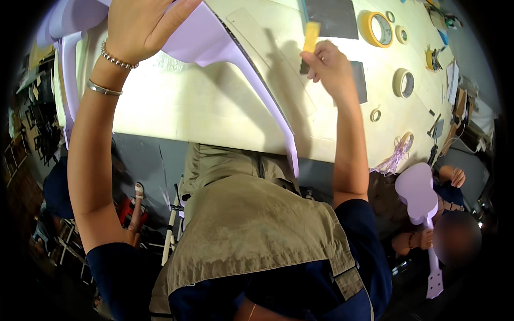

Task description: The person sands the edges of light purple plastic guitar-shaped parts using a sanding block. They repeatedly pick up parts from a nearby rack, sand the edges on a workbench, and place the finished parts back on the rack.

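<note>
A lavender ukulele [235, 64] is tilted over the table, its neck running toward me and its head reaching past the near edge. My left hand [142, 27] grips its body at the top of the picture, thumb stretched along the surface; the other fingers are cut off or hidden. To the right, my right hand [329, 61] pinches a short yellow strip [311, 37] upright between thumb and fingers. The strip is apart from the ukulele. Dark flat sheets [337, 18] lie on the table behind and beside that hand.
The pale table [176, 117] carries tape rolls, including a wide yellow one [377, 29] and a beige one [403, 83]. Lavender strands [396, 155] hang at its right edge. Another lavender instrument [67, 80] is at left. On the right, a person holds a lavender ukulele [417, 192].
</note>
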Tool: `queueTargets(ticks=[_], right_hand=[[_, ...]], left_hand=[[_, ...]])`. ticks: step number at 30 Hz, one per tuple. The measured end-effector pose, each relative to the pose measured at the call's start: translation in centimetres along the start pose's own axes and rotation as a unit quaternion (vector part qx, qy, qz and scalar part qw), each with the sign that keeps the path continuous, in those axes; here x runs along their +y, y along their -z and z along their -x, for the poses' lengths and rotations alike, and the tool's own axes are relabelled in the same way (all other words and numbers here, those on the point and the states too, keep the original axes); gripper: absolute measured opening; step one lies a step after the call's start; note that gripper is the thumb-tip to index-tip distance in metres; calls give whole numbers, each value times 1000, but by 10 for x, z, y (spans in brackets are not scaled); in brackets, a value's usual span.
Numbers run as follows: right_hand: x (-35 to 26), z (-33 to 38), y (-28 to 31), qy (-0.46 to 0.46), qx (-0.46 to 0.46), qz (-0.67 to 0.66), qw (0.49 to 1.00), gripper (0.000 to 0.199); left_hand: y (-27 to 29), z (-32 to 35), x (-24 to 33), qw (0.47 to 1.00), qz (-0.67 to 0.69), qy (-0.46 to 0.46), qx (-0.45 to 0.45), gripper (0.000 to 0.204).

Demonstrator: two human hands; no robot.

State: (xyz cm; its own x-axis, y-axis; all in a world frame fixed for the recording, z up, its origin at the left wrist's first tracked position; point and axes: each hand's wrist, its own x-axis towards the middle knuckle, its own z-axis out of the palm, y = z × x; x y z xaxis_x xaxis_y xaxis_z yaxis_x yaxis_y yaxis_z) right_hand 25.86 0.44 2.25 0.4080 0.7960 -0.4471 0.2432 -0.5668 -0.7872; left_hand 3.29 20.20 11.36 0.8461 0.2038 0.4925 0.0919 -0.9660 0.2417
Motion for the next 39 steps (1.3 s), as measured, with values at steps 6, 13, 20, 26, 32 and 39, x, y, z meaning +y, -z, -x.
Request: queueTargets(ticks=[6, 13, 20, 26, 32, 39], right_hand=[[-49, -12, -14, 242, -167, -245, 924, 8], [-83, -42, -27, 481, -185, 7, 857, 7], [-93, -51, -30, 488, -239, 60, 837, 8], [-91, -56, -31, 490, -236, 57, 837, 9], [-93, -56, -29, 477, -264, 33, 838, 9], [-89, -48, -28, 444, -254, 50, 858, 9]], left_hand=[[-14, 13, -23, 999, -28, -27, 16, 29], [-26, 16, -27, 995, -8, -62, 74, 33], [-23, 23, -38, 995, -29, -85, 38, 30], [-20, 16, -25, 993, -21, -98, 63, 30], [-30, 21, -35, 991, 21, -95, 95, 29], [-13, 16, -24, 996, -25, -79, 22, 28]])
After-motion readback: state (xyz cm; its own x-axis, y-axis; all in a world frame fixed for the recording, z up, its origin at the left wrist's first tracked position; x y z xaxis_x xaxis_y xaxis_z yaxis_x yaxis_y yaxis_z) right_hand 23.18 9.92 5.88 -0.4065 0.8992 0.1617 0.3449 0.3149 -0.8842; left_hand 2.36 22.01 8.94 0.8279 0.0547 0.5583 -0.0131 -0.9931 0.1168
